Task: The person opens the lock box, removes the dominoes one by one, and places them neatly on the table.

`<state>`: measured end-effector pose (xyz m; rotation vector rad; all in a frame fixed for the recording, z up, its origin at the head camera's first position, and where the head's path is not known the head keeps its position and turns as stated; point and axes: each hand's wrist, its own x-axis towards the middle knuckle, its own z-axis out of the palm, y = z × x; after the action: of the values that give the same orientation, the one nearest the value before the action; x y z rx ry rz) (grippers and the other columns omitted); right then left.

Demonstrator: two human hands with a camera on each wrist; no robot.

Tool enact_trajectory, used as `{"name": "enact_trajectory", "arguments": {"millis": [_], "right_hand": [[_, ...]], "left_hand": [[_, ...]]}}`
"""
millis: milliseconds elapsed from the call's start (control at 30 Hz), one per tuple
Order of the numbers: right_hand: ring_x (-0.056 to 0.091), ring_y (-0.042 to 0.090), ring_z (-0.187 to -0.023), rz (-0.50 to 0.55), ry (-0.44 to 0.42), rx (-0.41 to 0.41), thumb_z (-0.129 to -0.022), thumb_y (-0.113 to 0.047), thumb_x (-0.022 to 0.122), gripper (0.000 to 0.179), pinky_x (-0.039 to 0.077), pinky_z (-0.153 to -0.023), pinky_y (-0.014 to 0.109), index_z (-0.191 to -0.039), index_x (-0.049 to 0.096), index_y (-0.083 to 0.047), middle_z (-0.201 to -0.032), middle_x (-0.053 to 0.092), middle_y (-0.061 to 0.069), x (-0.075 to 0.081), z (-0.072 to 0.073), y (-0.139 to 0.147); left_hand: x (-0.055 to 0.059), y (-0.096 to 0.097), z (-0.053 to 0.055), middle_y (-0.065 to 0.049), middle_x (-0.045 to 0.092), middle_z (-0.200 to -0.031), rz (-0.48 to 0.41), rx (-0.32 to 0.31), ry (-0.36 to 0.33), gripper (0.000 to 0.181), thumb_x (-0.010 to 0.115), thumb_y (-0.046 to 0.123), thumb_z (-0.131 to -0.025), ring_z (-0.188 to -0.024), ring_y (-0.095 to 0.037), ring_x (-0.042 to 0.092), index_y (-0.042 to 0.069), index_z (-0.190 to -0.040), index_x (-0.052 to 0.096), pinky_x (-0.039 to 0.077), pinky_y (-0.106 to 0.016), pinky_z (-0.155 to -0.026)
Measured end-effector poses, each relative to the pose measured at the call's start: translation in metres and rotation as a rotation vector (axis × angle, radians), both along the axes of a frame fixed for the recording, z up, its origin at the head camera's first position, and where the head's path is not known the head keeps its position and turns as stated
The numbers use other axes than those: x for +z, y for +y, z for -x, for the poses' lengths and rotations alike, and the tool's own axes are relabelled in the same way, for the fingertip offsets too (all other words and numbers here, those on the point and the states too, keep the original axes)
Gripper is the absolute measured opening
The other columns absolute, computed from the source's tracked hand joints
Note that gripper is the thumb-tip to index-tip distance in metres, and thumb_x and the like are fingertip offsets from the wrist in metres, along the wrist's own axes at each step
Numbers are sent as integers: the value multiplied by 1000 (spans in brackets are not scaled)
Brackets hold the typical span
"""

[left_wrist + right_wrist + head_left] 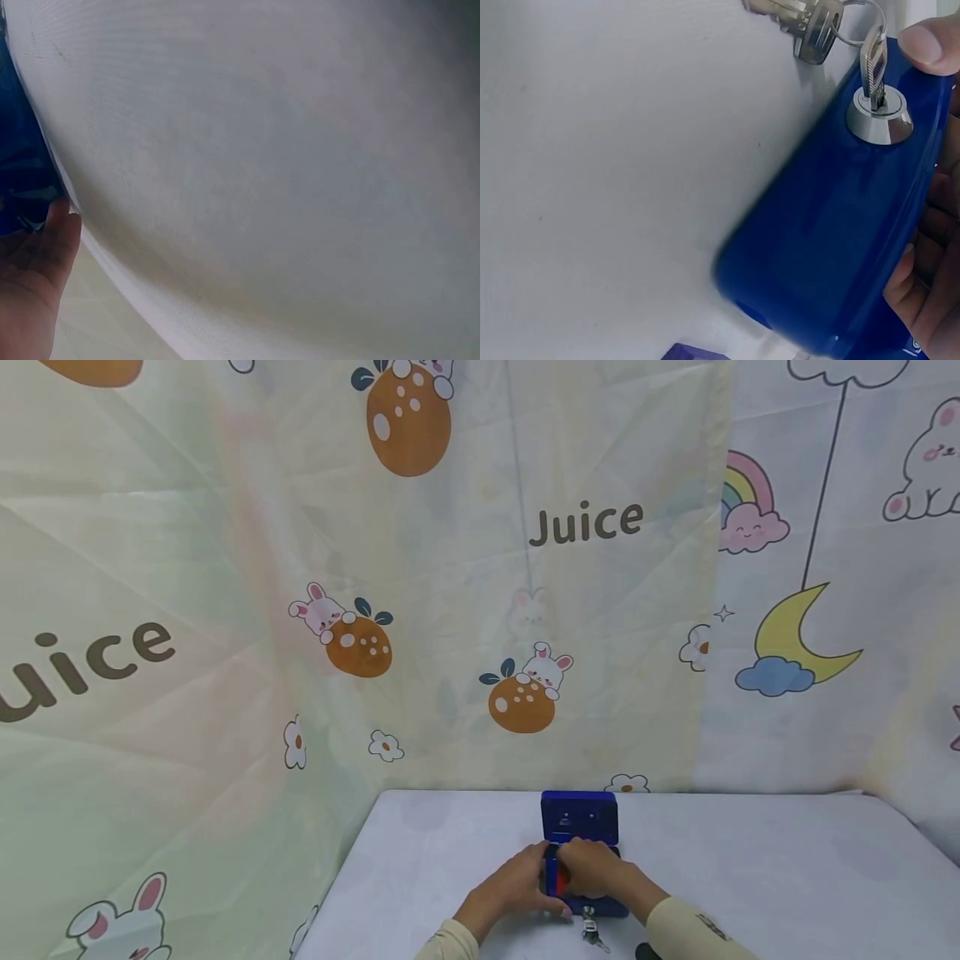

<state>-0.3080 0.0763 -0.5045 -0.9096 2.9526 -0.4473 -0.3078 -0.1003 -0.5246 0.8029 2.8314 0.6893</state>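
Note:
A blue lockable metal box (555, 906) stands on the table with its lid (580, 817) raised. A key (873, 67) sits in its round silver lock (880, 120), and more keys (810, 22) hang from the ring. My left hand (517, 881) holds the box at its left side, thumb at the front edge and fingers toward the back. My right hand (592, 868) reaches inside with bent fingers. A red thing (562, 880) shows beside these fingers; whether they grip it, I cannot tell. The hand hides most of the inside.
The white table (450, 827) runs back to a printed curtain (450, 543). At the bottom edge of the head view, a dark object (647, 952) lies near the right sleeve. A purple object (694, 353) peeks in at the bottom of the right wrist view.

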Motion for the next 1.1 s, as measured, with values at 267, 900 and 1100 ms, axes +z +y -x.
{"name": "enact_trajectory", "arguments": {"millis": [267, 900, 1100], "right_hand": [[45, 7, -60, 40, -31, 11, -72, -27, 81, 24, 43, -55, 25, -81, 64, -14, -66, 51, -10, -5, 0, -5], [48, 9, -60, 125, -135, -11, -71, -19, 80, 22, 45, -55, 25, -84, 64, -10, -68, 53, -8, -13, 5, -9], [48, 9, -60, 142, -137, -20, -71, -18, 80, 21, 44, -54, 25, -83, 64, -11, -68, 52, -9, -13, 4, -10]], "left_hand": [[-5, -1, 2, 3, 56, -123, -12, -28, 31, 97, 81, 57, -61, -109, -4, 52, 14, -138, 41, 47, -26, -94], [-9, -1, 6, 4, 57, -116, -23, -37, 40, 92, 83, 55, -61, -103, -2, 53, 13, -133, 44, 47, -24, -91], [-9, 0, 6, 3, 57, -118, -8, -24, 55, 96, 82, 57, -60, -105, -4, 53, 11, -136, 43, 47, -25, -92]]}}
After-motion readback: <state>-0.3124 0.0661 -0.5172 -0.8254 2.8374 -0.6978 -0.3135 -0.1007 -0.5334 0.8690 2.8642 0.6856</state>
